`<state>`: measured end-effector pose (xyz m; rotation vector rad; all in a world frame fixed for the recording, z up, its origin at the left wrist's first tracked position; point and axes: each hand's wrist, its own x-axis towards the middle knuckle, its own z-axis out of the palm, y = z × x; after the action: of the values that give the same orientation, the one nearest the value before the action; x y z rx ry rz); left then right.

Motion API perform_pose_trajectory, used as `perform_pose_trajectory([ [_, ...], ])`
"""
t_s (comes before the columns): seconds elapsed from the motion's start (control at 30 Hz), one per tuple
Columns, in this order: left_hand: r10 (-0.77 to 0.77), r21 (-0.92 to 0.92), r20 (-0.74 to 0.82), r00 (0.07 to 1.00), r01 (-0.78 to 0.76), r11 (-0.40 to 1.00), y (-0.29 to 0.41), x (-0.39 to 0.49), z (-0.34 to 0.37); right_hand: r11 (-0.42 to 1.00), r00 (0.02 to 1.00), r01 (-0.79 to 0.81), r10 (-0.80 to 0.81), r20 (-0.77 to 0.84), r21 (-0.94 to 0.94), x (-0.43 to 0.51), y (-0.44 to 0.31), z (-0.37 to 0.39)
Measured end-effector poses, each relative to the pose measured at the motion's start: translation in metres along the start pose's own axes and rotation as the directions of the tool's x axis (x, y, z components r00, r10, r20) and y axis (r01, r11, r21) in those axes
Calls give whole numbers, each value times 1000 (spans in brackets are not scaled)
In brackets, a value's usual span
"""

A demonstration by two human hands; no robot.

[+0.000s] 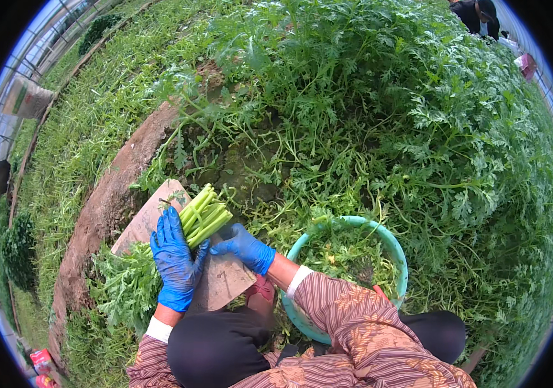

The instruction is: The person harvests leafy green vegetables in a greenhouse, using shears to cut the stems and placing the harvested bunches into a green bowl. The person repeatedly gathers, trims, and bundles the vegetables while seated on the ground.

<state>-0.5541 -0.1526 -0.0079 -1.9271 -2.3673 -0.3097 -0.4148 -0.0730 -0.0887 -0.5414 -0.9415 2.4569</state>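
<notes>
My left hand (177, 259), in a blue glove, lies across a bunch of leafy greens (206, 213) and grips it. The bunch's pale cut stems point up and to the right, while its feathery leaves (128, 283) spill out to the lower left. Beneath it is a worn, flat board (223, 286) with a nail standing near its upper end and another near its lower end. My right hand (247, 247), also gloved in blue, is at the right side of the stems. Its fingertips are partly hidden, so I cannot tell whether they hold anything.
Close to my right forearm stands a teal plastic tub (400, 252) with leaf scraps and a red-handled item (379, 292). Tall greens (451, 136) grow ahead and right. A bare soil ridge (106, 208) runs along the left. Another person (475, 17) is far off at upper right.
</notes>
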Motion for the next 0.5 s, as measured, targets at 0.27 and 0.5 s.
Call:
perform_pose_trajectory([
  [0.27,100,59,28,995,-102,993,67,87,50,992,980,121,-123,-155,-22,12,-65,-88],
  [0.5,104,-31,75,992,-102,994,63,92,90,982,989,112,-126,-81,-154,25,-33,-122],
])
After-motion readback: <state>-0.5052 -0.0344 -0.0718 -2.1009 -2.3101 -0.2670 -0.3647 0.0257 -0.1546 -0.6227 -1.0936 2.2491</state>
